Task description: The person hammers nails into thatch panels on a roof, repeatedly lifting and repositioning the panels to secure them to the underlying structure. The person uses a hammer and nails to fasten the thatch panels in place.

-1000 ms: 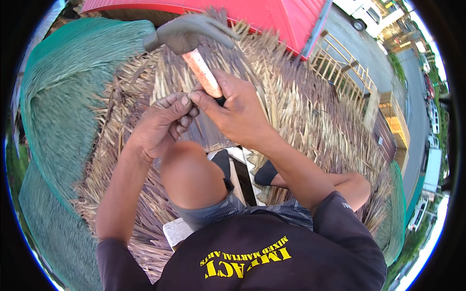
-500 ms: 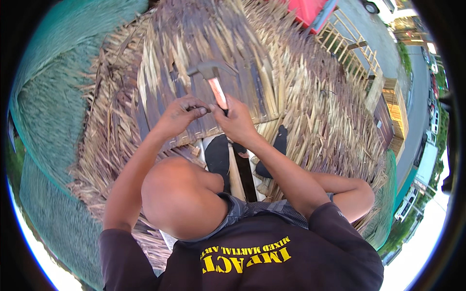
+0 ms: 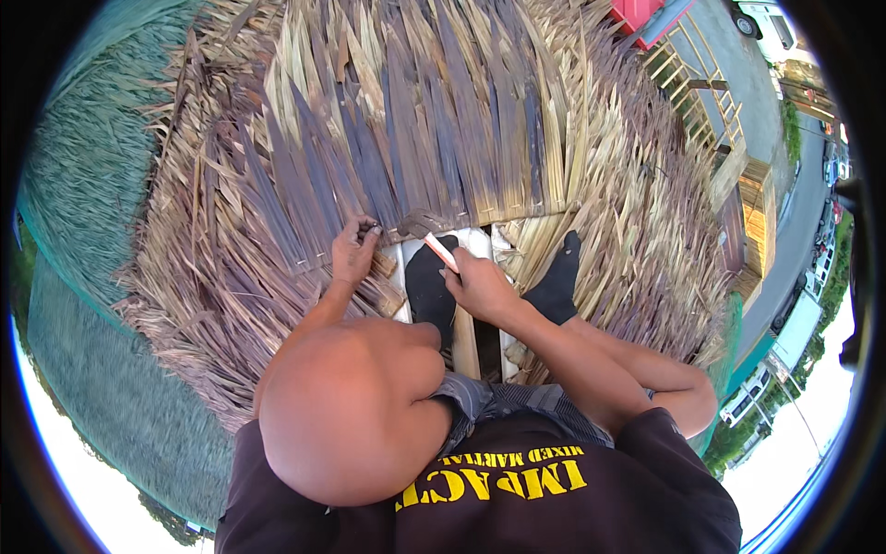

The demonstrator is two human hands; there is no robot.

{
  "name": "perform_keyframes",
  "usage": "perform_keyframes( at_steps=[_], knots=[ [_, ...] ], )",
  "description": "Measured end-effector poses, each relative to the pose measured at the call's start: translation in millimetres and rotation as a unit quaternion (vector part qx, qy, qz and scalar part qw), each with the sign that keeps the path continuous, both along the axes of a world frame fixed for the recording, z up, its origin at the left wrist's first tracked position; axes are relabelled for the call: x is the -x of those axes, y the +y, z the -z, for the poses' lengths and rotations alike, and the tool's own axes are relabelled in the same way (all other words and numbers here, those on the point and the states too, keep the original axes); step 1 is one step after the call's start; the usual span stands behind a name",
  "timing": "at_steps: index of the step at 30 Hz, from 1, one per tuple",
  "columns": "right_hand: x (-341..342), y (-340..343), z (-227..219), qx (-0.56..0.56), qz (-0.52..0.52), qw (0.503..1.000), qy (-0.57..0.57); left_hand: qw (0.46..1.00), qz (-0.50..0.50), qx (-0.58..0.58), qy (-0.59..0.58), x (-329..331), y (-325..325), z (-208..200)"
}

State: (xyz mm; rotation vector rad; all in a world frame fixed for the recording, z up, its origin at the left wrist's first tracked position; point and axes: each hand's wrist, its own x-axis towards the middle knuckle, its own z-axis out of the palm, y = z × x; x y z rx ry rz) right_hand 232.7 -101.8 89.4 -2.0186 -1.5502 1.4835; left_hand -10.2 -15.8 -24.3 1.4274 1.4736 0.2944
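My right hand is closed around the pale, orange-marked handle of a hammer. The dark hammer head is at the near, stitched edge of a dried-leaf thatch panel. Just left of it, my left hand pinches thumb and fingers together at that same edge. Whatever sits in the pinch is too small and dark to make out. Below the panel edge, a white-covered strip shows between my feet, which wear dark socks.
Older thatch slopes away on both sides. Green netting lies along the left. At the right are a bamboo railing, a red object and a road with parked vehicles. A dark gap opens between boards below my right hand.
The hammer has come down from over the panel to its near edge. My hands, close together before, are now apart, the left one at the edge. The view has shifted slightly.
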Motion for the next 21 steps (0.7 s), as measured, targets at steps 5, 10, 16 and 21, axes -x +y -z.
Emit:
perform_keyframes(
  at_steps=[5, 10, 16, 21],
  knots=[
    [7.7, 7.4, -25.7, -0.102, 0.004, 0.994, 0.045, 0.997, -0.058, 0.037, -0.039, 7.3, -11.6, 12.1],
    [20.0, 35.7, -1.4, 0.086, -0.151, 0.981, -0.084, 0.987, -0.116, 0.053, -0.099, 8.5, -14.5, 21.0],
    [20.2, 20.4, 7.2, 0.003, -0.084, 0.995, -0.048, 0.990, -0.103, 0.042, -0.091, 10.9, -16.8, 21.0],
    [14.8, 18.5, 14.9, 0.027, -0.047, 0.995, -0.085, 0.995, 0.075, -0.065, -0.021, 6.9, -19.1, 9.7]
  ],
)
